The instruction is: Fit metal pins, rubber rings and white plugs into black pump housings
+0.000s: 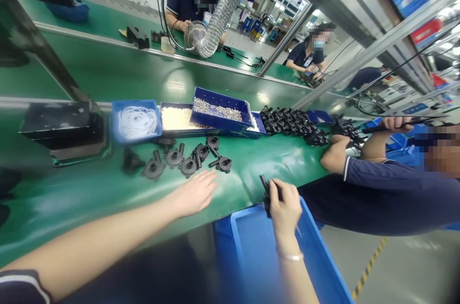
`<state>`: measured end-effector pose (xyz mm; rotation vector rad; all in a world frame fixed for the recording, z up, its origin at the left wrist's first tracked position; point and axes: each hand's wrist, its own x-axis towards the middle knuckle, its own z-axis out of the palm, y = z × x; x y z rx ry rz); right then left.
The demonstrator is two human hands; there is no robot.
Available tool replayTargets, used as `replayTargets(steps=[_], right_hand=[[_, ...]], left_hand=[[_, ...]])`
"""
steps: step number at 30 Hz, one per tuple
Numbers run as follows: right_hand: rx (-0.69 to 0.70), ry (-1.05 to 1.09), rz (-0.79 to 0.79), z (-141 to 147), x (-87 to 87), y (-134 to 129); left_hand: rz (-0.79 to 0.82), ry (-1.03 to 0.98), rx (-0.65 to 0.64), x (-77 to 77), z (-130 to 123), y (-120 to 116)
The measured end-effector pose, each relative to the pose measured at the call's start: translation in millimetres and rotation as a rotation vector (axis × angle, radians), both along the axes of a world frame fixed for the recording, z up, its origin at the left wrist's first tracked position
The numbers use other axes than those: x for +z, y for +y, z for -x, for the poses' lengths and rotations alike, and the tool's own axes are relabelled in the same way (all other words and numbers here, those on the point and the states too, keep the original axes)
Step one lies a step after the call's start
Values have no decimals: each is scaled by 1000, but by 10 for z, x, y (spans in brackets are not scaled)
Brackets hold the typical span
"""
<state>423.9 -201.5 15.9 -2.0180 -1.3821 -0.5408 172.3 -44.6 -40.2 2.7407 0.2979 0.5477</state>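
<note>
My left hand [197, 192] lies flat with stretched fingers on the green mat, holding nothing. Just beyond its fingertips is a loose group of several black plastic pump housings [174, 156], round with a short pipe on the side. The nearest single housing [224, 164] sits to the right of that group. My right hand [286, 205] grips another black pump housing [265, 184], its pipe pointing up and left; the fingers cover much of it. This hand is above the far end of a blue crate [235, 229], by the bench edge.
Behind the housings stand a blue box of white rings [115, 126], a bin of cream-coloured small parts [176, 116] and a tilted blue screw tray [223, 123]. Rows of black housings [287, 122] lie farther right. A co-worker [373, 191] sits close on the right; others work across the bench.
</note>
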Motion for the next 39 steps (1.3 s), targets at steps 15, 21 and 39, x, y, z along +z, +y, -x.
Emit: replayTargets(steps=[15, 21, 39], right_hand=[[221, -132, 318, 611, -109, 1603], [292, -224, 446, 651, -123, 1654], [174, -287, 316, 1093, -73, 1541]], left_hand=[[51, -80, 3, 9, 45, -44], [29, -72, 29, 25, 290, -98], [110, -210, 3, 95, 904, -59]])
